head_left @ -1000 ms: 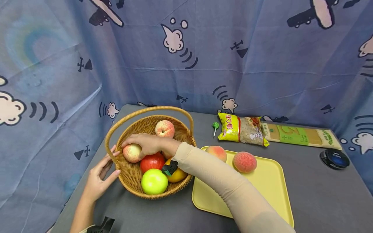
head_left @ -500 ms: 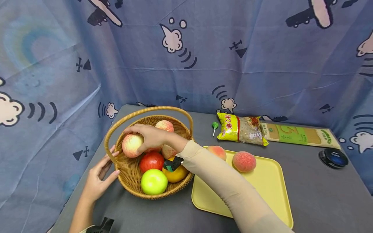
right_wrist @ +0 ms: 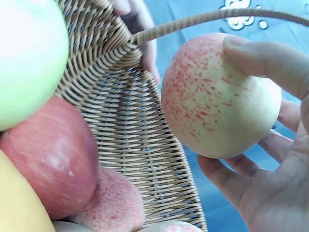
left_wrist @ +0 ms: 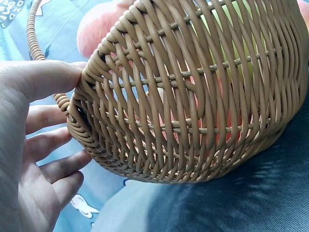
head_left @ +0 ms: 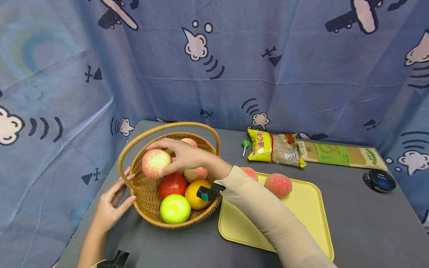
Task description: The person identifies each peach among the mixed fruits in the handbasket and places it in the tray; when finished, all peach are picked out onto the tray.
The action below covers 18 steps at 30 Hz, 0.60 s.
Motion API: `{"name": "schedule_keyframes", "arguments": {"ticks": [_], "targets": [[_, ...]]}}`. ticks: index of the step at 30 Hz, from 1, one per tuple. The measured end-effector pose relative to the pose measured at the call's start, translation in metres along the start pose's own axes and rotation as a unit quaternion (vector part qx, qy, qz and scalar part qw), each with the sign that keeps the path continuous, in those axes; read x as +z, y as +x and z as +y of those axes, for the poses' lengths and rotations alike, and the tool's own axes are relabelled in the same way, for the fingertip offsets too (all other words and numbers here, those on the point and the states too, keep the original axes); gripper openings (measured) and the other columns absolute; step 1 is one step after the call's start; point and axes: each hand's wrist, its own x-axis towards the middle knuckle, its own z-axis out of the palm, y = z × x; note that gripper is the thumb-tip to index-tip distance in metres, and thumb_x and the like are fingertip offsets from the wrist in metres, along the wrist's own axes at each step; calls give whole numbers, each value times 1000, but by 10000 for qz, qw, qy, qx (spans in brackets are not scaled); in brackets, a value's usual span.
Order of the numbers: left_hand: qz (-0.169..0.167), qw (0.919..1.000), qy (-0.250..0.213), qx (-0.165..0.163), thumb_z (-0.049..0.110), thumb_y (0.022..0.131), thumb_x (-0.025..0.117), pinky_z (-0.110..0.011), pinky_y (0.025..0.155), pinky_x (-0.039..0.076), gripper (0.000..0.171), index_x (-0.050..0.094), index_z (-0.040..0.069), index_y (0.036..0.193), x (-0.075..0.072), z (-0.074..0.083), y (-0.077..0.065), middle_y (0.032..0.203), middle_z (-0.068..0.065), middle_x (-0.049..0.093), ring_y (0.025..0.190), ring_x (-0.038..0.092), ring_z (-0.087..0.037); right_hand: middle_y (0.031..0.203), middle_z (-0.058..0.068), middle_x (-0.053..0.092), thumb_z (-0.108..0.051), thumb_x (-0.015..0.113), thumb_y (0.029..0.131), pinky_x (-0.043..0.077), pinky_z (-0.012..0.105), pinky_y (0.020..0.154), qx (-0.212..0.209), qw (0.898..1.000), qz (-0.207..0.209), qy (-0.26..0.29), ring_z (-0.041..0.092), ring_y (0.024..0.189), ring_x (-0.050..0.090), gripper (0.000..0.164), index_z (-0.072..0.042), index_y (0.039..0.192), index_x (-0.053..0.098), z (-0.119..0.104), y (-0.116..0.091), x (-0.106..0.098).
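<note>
My right hand (head_left: 183,155) holds a pale peach with red speckles (head_left: 156,163) above the left side of the wicker basket (head_left: 146,208). In the right wrist view the thumb lies over this peach (right_wrist: 219,96) and the fingers support its other side. My left hand (head_left: 112,203) grips the basket's left rim at the foot of the handle, as the left wrist view also shows, thumb and fingers spread along the edge (left_wrist: 79,92). Inside the basket are a red apple (head_left: 172,186), a green apple (head_left: 175,209), an orange-yellow fruit (head_left: 196,193) and several more peaches (head_left: 196,174), partly hidden by my right hand.
The basket's tall handle (head_left: 167,126) arches over its far side. To the right, a yellow tray (head_left: 311,219) bears two peaches, one partly behind my right sleeve. Behind it lie a green lollipop (head_left: 245,144), a yellow snack bag (head_left: 276,147) and a noodle pack (head_left: 342,154); a round black case (head_left: 380,181) sits farther right.
My right hand has lifted the speckled peach from low among the fruit to above the basket's left side. My left hand has stayed at the rim.
</note>
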Motion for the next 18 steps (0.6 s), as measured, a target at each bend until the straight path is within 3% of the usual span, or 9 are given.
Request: {"name": "schedule_keyframes", "arguments": {"ticks": [4,11,18], "targets": [[-24,9999,-11,115,-26,76,55,-16,110,33,55,42,-21,129,0,0,1,149,-30,28,142,30,-20,135,-1,51,-25,78,79,50,24,92,-107,9997,48,218,7,110,52,68,-17,138,46,-6,-12,-4],[-25,9998,-38,209,-26,76,56,-16,110,34,55,41,-22,129,-1,-1,0,149,-30,28,142,30,-20,132,6,51,-13,78,77,51,26,94,-650,9961,174,572,11,112,52,67,-7,135,45,-10,-31,-3],[-32,9996,-43,262,-27,76,55,-16,110,33,54,42,-22,128,0,-2,0,148,-32,27,142,30,-20,133,8,41,-8,78,76,52,31,95,-678,9926,320,953,20,117,49,66,-9,133,46,-12,-59,-5]]}}
